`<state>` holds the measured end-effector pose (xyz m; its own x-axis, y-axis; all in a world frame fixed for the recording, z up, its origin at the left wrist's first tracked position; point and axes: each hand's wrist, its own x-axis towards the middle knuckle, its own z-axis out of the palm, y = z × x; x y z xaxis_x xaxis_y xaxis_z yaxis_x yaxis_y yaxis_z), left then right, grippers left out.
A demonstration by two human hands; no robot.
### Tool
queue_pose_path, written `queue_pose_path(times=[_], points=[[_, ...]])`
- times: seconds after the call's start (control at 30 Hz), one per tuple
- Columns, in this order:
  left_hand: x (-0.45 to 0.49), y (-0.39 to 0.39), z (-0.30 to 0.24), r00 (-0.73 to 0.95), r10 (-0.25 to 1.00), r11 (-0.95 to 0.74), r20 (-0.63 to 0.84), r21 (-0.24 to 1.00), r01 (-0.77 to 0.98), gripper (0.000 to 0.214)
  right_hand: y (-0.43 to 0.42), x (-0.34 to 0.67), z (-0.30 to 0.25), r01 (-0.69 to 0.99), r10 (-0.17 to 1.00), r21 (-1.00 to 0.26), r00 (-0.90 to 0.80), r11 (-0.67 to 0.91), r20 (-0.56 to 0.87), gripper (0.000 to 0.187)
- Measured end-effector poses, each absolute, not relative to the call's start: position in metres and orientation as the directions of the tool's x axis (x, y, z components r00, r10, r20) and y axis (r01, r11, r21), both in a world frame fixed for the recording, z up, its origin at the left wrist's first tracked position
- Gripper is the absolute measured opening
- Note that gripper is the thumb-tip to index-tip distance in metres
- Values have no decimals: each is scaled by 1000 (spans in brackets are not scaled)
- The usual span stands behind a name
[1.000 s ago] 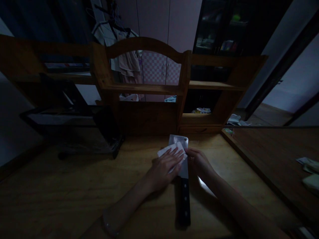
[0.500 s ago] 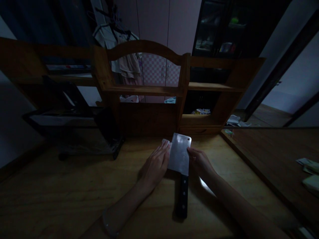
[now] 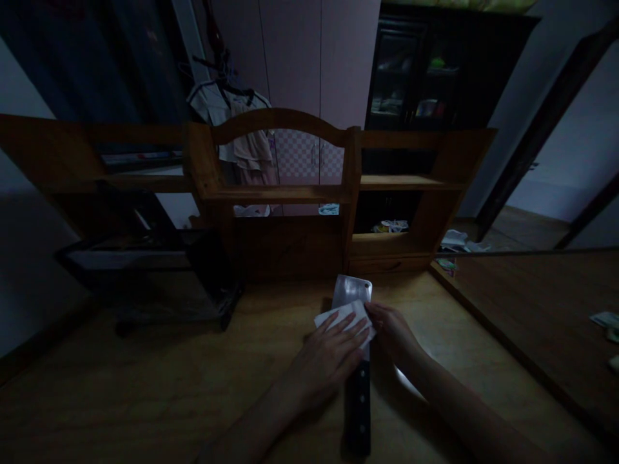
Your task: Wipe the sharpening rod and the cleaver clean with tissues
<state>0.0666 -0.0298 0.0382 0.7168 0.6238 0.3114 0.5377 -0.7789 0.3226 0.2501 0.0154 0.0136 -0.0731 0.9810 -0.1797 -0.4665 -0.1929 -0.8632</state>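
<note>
A cleaver (image 3: 345, 289) with a broad metal blade and a black riveted handle (image 3: 358, 409) lies over the wooden desk, handle toward me. Across the middle of its blade is a folded white tissue (image 3: 344, 314). My left hand (image 3: 325, 361) holds this tissue flat against the metal, fingers stretched over it. At the blade's right edge, my right hand (image 3: 391, 327) grips the cleaver between thumb and fingers. The tissue and my left fingers hide the lower blade. No hand is on the handle.
A wooden shelf unit (image 3: 285, 193) rises along the desk's back edge. At left on the desk stands a dark-framed box-like object (image 3: 149, 280). A lower brown surface (image 3: 527, 290) lies to the right, with papers (image 3: 607, 319) on it. The room is dim.
My left hand has moved right with the tissue, from the blade's left edge onto its face. My right hand keeps its hold on the right edge. The view has tilted up slightly.
</note>
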Motion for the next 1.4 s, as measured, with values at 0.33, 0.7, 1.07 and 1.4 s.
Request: queue_pose_path(times=[0.33,0.7,1.07,1.4], points=[[58,-15,23,452,786,-598,422,332,729,50,18,253,8,-454,984,-874,-108,-176,-142,15],[65,-29,41,787,529,-846,317,274,458,48,15,256,22,-463,981,-866,-71,-191,-178,11],[57,-16,24,533,742,-664,406,333,669,49,21,257,12,-477,984,-861,-66,-176,-165,11],[65,-33,35,845,402,-902,352,314,297,52,20,260,21,-464,964,-845,-110,-266,-244,10]])
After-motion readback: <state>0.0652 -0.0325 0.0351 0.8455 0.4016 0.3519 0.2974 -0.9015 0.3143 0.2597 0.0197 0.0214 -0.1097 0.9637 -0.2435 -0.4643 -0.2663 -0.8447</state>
